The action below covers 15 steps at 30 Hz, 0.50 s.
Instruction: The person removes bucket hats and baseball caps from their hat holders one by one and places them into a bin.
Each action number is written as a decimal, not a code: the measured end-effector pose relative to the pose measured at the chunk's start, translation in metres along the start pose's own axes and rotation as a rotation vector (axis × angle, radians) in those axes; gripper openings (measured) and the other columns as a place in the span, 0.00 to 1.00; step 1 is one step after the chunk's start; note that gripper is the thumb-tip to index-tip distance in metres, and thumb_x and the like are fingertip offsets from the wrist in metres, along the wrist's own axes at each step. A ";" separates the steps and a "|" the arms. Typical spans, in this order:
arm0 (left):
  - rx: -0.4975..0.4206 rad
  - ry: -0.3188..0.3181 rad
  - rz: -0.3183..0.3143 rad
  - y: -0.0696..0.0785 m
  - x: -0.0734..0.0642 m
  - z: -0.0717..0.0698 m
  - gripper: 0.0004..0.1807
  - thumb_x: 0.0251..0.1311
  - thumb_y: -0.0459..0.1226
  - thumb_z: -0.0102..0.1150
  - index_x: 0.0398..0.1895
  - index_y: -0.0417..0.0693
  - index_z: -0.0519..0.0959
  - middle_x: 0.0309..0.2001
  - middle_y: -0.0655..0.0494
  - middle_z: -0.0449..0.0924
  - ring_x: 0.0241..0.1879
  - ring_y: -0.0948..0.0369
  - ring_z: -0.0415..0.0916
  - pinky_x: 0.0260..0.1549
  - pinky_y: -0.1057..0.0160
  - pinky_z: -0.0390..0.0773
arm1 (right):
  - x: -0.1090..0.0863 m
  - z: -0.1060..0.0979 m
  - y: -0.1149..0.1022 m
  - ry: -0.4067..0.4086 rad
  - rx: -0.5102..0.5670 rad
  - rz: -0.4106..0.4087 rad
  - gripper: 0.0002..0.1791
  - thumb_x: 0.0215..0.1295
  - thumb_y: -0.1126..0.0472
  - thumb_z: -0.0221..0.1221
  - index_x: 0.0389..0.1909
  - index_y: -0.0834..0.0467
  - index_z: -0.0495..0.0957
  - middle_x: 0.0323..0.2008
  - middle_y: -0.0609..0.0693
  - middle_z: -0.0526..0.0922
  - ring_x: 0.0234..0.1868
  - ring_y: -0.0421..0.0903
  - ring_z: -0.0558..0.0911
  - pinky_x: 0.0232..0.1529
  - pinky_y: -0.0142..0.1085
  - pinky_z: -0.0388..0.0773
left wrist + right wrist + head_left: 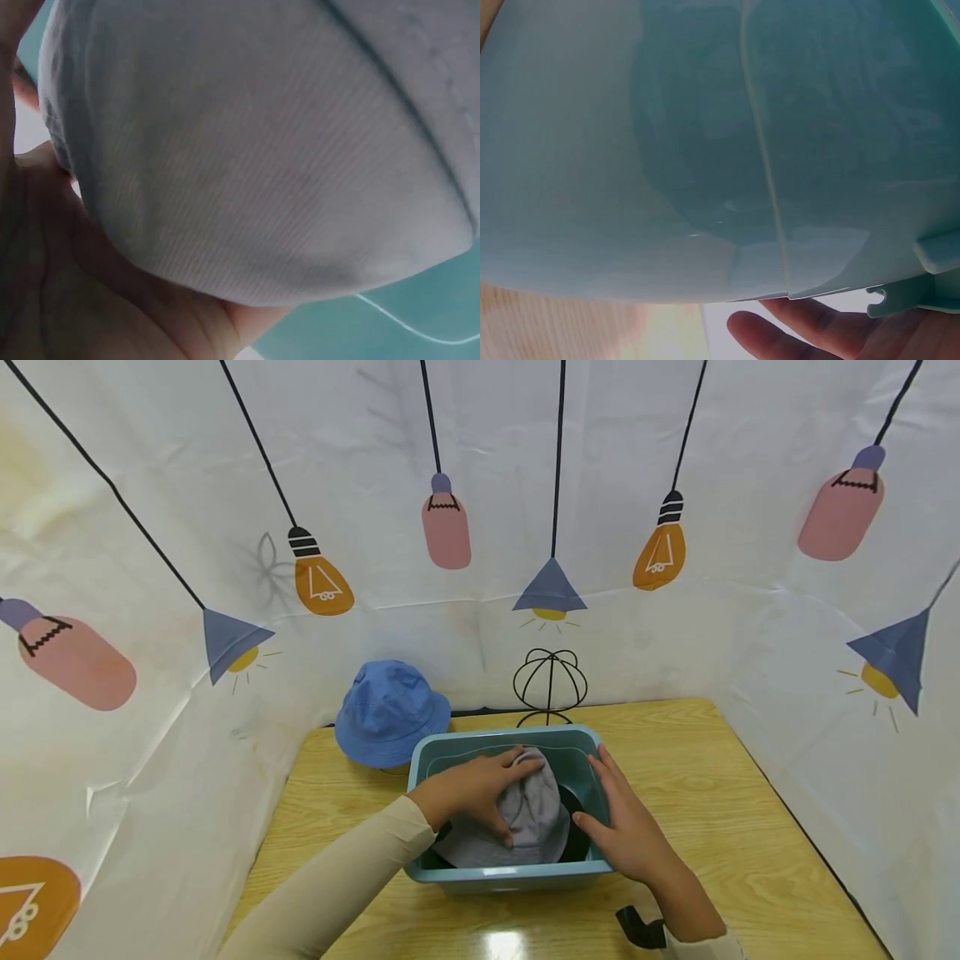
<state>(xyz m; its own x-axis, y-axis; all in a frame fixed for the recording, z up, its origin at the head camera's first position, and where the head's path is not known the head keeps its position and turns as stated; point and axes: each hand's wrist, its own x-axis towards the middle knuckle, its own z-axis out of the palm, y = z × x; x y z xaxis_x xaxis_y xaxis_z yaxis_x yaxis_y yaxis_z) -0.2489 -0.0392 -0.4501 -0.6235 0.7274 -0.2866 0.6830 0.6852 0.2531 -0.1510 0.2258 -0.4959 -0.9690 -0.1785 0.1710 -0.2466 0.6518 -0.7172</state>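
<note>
A grey bucket hat (536, 818) lies inside the teal plastic basin (517, 878), crown up. My left hand (476, 789) holds its crown, thumb on the near side and fingers over the top. The hat's ribbed cloth (247, 172) fills the left wrist view, close to the palm. At the basin's right rim is my right hand (633, 835), with fairly straight fingers by the rim and the thumb over the inside. The right wrist view shows the basin's wall (630, 150) and fingers (772, 341) past its edge. Something black (576, 847) shows under the hat, mostly hidden.
A blue bucket hat (392, 714) sits at the table's back left, raised a little. A black wire stand (551, 685) rises behind the basin. The wooden table (750, 843) meets a white lamp-print backdrop (480, 410) behind and at both sides.
</note>
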 end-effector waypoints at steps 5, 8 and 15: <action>0.035 -0.018 0.037 0.000 0.007 0.006 0.70 0.41 0.62 0.82 0.84 0.77 0.44 0.85 0.49 0.44 0.77 0.42 0.60 0.70 0.40 0.68 | -0.001 0.000 0.002 -0.008 0.000 0.015 0.48 0.73 0.50 0.63 0.84 0.51 0.47 0.85 0.50 0.37 0.82 0.63 0.51 0.68 0.72 0.60; 0.083 -0.025 0.056 0.002 0.011 0.009 0.71 0.40 0.63 0.82 0.85 0.75 0.43 0.84 0.48 0.45 0.77 0.45 0.60 0.71 0.44 0.68 | -0.001 0.000 0.003 -0.011 0.006 0.012 0.48 0.73 0.50 0.63 0.85 0.49 0.46 0.85 0.50 0.37 0.82 0.63 0.50 0.68 0.72 0.60; 0.134 -0.027 0.037 0.007 0.016 0.016 0.71 0.39 0.63 0.83 0.84 0.76 0.45 0.84 0.51 0.47 0.78 0.48 0.60 0.73 0.45 0.66 | 0.000 0.000 0.006 -0.007 0.006 0.001 0.48 0.73 0.49 0.63 0.85 0.48 0.45 0.85 0.49 0.37 0.82 0.63 0.50 0.68 0.71 0.61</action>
<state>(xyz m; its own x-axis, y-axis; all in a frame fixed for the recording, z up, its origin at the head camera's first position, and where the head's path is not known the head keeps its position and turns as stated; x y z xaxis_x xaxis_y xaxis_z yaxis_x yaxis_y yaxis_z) -0.2485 -0.0234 -0.4678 -0.5876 0.7496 -0.3047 0.7512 0.6453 0.1388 -0.1522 0.2293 -0.5003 -0.9690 -0.1830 0.1658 -0.2457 0.6477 -0.7212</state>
